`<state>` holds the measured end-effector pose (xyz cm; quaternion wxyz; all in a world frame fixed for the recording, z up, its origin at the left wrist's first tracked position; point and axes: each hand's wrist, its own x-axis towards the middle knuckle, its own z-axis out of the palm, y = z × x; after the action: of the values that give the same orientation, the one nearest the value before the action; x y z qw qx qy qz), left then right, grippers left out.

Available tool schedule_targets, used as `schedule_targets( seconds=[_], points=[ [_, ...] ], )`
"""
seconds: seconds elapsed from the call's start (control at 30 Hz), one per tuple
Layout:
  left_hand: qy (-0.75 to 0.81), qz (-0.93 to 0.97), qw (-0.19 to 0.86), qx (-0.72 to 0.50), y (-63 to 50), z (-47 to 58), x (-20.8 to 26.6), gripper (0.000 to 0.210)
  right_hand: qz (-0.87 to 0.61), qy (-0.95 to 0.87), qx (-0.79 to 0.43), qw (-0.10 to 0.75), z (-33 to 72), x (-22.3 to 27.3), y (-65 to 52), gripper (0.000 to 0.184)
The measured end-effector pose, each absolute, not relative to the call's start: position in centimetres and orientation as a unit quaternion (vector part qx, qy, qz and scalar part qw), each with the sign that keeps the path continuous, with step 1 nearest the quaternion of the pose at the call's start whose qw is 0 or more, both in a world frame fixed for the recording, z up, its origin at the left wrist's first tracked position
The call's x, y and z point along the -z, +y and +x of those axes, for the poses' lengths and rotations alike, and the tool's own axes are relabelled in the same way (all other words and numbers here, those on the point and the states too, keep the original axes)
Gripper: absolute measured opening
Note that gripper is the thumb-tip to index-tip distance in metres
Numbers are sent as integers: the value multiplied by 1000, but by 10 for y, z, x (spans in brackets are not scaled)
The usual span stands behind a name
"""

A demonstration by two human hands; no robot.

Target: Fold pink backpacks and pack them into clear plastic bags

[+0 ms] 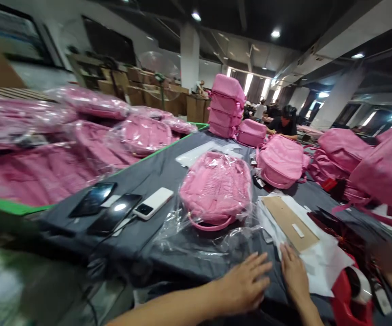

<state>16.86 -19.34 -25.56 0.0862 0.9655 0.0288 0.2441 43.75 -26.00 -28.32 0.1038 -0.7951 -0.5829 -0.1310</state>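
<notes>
My left hand [245,283] is palm down over the dark tablecloth, fingers spread, with nothing in it. Beside it, my right hand [294,274] lies with outstretched fingers at the near edge of a stack of white bags or sheets [330,274]. On that stack rests a brown cardboard piece [289,222] with a small white label. Just beyond my left hand, a pink backpack [218,190] lies in a clear plastic bag [175,237], straps up. The bag's loose end spreads toward me.
A green-edged bin [22,208] at left holds several bagged pink backpacks. Phones [155,203] and dark devices lie nearby. More backpacks [282,160] and a backpack stack [226,106] stand behind. A red tape dispenser [347,299] and another person's blurred hand [388,260] are at right.
</notes>
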Motion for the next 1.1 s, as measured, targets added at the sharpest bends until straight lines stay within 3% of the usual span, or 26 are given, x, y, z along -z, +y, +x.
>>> schedule_targets(
  seconds=[0.07, 0.17, 0.27, 0.37, 0.57, 0.7, 0.83, 0.9, 0.97, 1.1],
  points=[
    [56, 946, 6, -319, -204, 109, 266, 44, -801, -562, 149, 143, 444, 291, -259, 45],
    [310, 835, -101, -443, -190, 35, 272, 53, -771, -566, 158, 245, 414, 272, -253, 45],
    [533, 717, -121, -433, -146, -5, 269, 61, -724, -584, 107, 351, 348, 234, -235, 78],
    [584, 698, -48, -411, -102, -25, 267, 51, -742, -512, 66, 428, 301, 212, -202, 98],
    [681, 507, 175, -499, -100, -67, 294, 43, -768, -328, -112, 538, 346, 242, -209, 57],
    [676, 505, 172, -509, -139, -73, 299, 46, -774, -341, -68, 529, 358, 257, -261, 57],
    [621, 565, 91, -535, -162, -71, 278, 37, -795, -466, 52, 384, 324, 249, -272, 83],
    [597, 593, 111, -529, -167, -72, 269, 32, -798, -467, 92, 370, 315, 246, -265, 71],
    [629, 566, 174, -504, -173, -72, 264, 37, -785, -440, 125, 417, 319, 245, -263, 52],
    [690, 461, 288, -478, -188, -66, 273, 58, -762, -429, 107, 474, 341, 244, -285, 46]
  ],
)
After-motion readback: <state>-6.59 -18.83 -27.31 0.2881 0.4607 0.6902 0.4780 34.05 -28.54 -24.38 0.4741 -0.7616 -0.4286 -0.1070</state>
